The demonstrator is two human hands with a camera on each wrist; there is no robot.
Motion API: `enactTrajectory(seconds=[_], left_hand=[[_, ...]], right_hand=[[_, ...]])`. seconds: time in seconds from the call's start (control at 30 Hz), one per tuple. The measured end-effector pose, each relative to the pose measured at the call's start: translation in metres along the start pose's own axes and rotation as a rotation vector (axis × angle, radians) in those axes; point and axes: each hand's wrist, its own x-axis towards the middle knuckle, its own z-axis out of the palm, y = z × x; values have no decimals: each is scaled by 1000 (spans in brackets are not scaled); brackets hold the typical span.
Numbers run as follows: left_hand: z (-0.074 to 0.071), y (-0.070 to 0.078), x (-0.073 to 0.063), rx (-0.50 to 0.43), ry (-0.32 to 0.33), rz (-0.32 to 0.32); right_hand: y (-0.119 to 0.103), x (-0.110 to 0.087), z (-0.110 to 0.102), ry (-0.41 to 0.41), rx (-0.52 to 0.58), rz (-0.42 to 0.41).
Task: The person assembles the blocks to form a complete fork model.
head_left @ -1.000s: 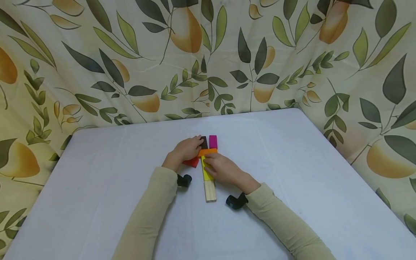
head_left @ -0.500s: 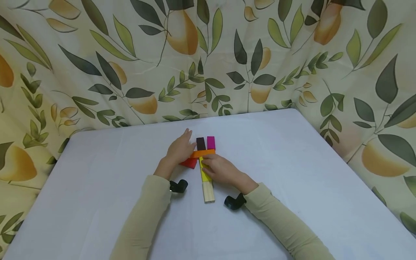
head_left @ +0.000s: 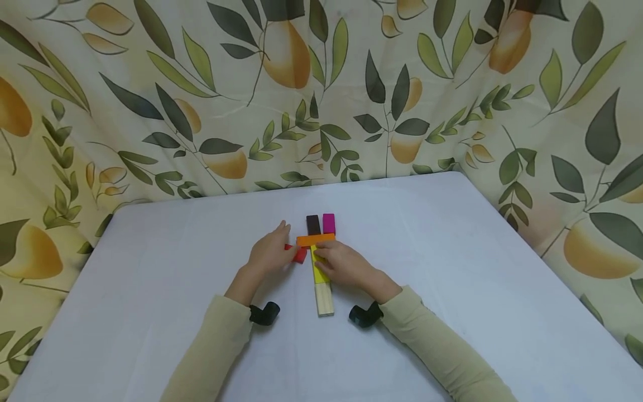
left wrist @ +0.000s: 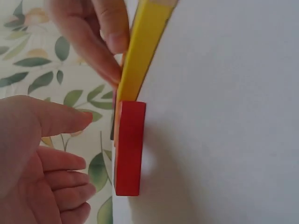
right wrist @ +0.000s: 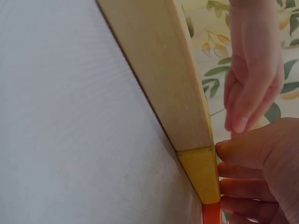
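My left hand [head_left: 268, 252], thumb and fingers spread, is beside the red block [head_left: 300, 255]. The left wrist view shows a gap between this hand and the block [left wrist: 131, 149]. With its fingertips, my right hand [head_left: 348, 263] rests on the yellow block [head_left: 320, 273]; its thumb lies near the seam with the plain wooden block [head_left: 324, 301] in the right wrist view. An orange block [head_left: 308, 240] lies crosswise at the yellow one's far end. Beyond it are a black block [head_left: 313, 225] and a magenta block [head_left: 329, 223], side by side and slightly apart.
A white-covered table [head_left: 427, 223] carries the blocks. Behind it and along its sides hangs a cloth [head_left: 321, 100] printed with leaves and fruit. A black camera is worn at each wrist, the left one [head_left: 265, 314] and the right one [head_left: 365, 315].
My left hand has drawn back from the black block toward the left and nearer the body, uncovering the black block and the orange one's left end. My right hand stays on the yellow block.
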Motion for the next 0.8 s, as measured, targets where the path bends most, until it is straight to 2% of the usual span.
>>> enactTrajectory(seconds=[0.13, 0.3, 0.53, 0.8], left_hand=[[3, 1, -13, 35, -12, -43], [7, 7, -23, 102, 25, -60], [19, 16, -24, 188, 71, -67], [23, 22, -22, 281, 116, -85]], right_hand=[[0, 1, 2, -3, -8, 22], [1, 1, 5, 14, 18, 13], [0, -1, 3, -8, 22, 37], [1, 1, 4, 12, -13, 34]])
